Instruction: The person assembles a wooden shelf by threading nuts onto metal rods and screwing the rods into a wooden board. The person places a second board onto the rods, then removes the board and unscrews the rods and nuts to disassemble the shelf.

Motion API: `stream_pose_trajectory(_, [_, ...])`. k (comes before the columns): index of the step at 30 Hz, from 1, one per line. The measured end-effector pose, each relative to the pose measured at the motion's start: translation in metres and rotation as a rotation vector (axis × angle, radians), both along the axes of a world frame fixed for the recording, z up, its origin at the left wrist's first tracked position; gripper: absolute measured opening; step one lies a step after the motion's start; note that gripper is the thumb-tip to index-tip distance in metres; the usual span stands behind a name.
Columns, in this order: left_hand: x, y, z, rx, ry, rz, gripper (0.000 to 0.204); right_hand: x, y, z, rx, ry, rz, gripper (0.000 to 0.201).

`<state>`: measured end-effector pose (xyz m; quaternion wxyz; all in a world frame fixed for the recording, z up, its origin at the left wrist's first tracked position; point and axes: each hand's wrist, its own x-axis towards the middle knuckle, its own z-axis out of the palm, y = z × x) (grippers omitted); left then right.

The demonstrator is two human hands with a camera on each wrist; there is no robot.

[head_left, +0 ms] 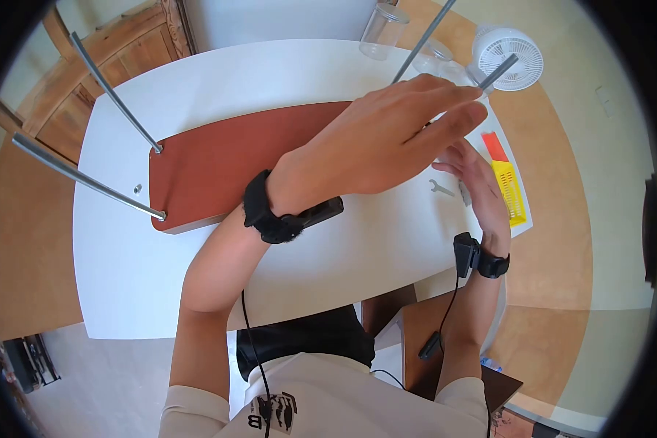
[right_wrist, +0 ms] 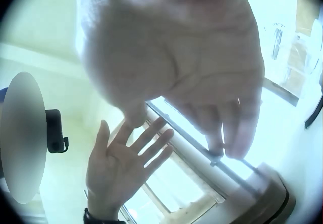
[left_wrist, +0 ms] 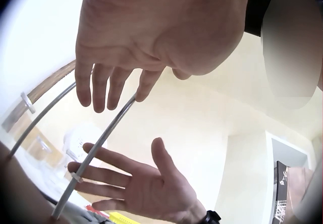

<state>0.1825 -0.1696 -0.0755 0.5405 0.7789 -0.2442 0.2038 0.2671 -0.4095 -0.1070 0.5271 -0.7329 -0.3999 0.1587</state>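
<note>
A red-brown board [head_left: 219, 153] lies on the white table with metal legs rising from it. My left hand [head_left: 387, 135] reaches across over its right end, fingers extended. In the left wrist view, that hand's index fingertip is right at the top of a metal leg [left_wrist: 108, 131]. My right hand [head_left: 482, 186] is lower on the right, palm toward the same leg. The right fingers are straight and spread, with fingertips at the leg. A small pale ring-like piece [left_wrist: 76, 177] shows on the leg beside them. The leg's lower part hides behind my left hand in the head view.
A wrench [head_left: 442, 188] lies near my right hand. Beyond it are a yellow basket [head_left: 518, 196] and a red piece [head_left: 495, 146]. A clear jar [head_left: 384, 33] and white fan [head_left: 507, 58] stand behind. A small metal part [head_left: 137, 189] sits left of the board.
</note>
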Motion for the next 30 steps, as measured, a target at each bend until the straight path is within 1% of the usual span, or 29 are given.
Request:
stream_pose_trajectory(1, [0.002,0.002,-0.003,-0.008,-0.003,0.002,0.048,0.004,-0.009,0.000,-0.060,0.032,-0.112,0.063])
stream_pose_trajectory(2, [0.006,0.005,-0.008,0.056,-0.191,0.025,0.048,0.007,-0.017,0.001,-0.120,0.063,-0.224,0.066])
stream_pose_trajectory(3, [0.009,0.007,-0.012,0.122,-0.378,0.051,0.049,0.009,-0.024,0.005,-0.129,0.059,-0.221,0.066])
stream_pose_trajectory(4, [0.005,0.007,-0.007,0.115,-0.380,0.058,0.049,0.010,-0.027,0.009,-0.157,0.147,-0.239,0.068])
stream_pose_trajectory(5, [-0.001,0.006,0.000,0.034,-0.236,0.015,0.048,0.009,-0.029,0.011,-0.184,0.237,-0.258,0.070])
stream_pose_trajectory(6, [-0.005,0.005,0.003,-0.045,-0.092,-0.030,0.050,0.004,-0.026,0.007,-0.189,0.235,-0.257,0.070])
stream_pose_trajectory(8, [-0.006,0.006,0.003,-0.056,-0.133,-0.028,0.052,-0.011,-0.008,-0.007,0.035,0.192,-0.312,0.072])
stream_pose_trajectory(9, [-0.006,0.006,0.004,-0.061,-0.176,-0.026,0.053,-0.016,0.002,-0.012,0.032,0.189,-0.313,0.072])
stream_pose_trajectory(10, [-0.002,0.005,0.002,-0.064,-0.179,-0.025,0.053,-0.021,0.012,-0.017,0.096,0.156,-0.353,0.072])
stream_pose_trajectory(11, [0.003,0.005,-0.002,-0.091,-0.304,-0.008,0.053,-0.025,0.019,-0.019,0.160,0.123,-0.393,0.073])
stream_pose_trajectory(12, [0.006,0.004,-0.005,-0.118,-0.430,0.010,0.054,-0.028,0.022,-0.019,0.157,0.119,-0.391,0.073])
stream_pose_trajectory(14, [0.001,0.007,0.001,-0.133,-0.398,-0.001,0.055,-0.032,0.026,-0.017,0.056,0.031,-0.356,0.073])
stream_pose_trajectory(15, [-0.001,0.009,0.004,-0.144,-0.363,-0.013,0.055,-0.029,0.024,-0.018,0.046,-0.017,-0.404,0.069])
stream_pose_trajectory(16, [-0.005,0.012,0.008,-0.147,-0.366,-0.004,0.055,-0.022,0.014,-0.016,0.042,-0.020,-0.396,0.069])
stream_pose_trajectory(18, [-0.014,0.018,0.012,-0.138,-0.229,-0.007,0.056,-0.011,-0.006,-0.016,0.103,0.077,-0.549,0.066])
stream_pose_trajectory(19, [-0.013,0.020,0.010,-0.142,-0.227,-0.001,0.056,-0.015,-0.001,-0.013,0.109,-0.019,-0.570,0.064])
stream_pose_trajectory(21, [-0.008,0.021,0.007,-0.124,-0.374,-0.008,0.059,-0.017,0.002,-0.016,0.079,0.020,-0.530,0.065])
stream_pose_trajectory(22, [-0.008,0.020,0.007,-0.126,-0.375,-0.008,0.059,-0.020,0.005,-0.014,0.054,0.058,-0.493,0.066])
stream_pose_trajectory(24, [-0.009,0.018,0.007,-0.181,-0.345,0.014,0.061,-0.029,0.022,-0.017,0.075,0.046,-0.492,0.068])
stream_pose_trajectory(25, [-0.013,0.020,0.011,-0.181,-0.347,0.016,0.061,-0.032,0.028,-0.017,0.098,0.037,-0.489,0.070])
stream_pose_trajectory(26, [-0.016,0.022,0.016,-0.155,-0.300,-0.002,0.061,-0.032,0.027,-0.020,0.098,0.036,-0.487,0.070])
stream_pose_trajectory(27, [-0.019,0.024,0.018,-0.129,-0.253,-0.019,0.062,-0.030,0.025,-0.025,0.077,0.034,-0.433,0.073])
stream_pose_trajectory(28, [-0.019,0.025,0.018,-0.129,-0.255,-0.017,0.062,-0.030,0.025,-0.026,0.055,0.031,-0.380,0.075])
stream_pose_trajectory(30, [-0.017,0.025,0.015,-0.129,-0.346,-0.021,0.063,-0.035,0.027,-0.029,0.047,0.019,-0.353,0.075])
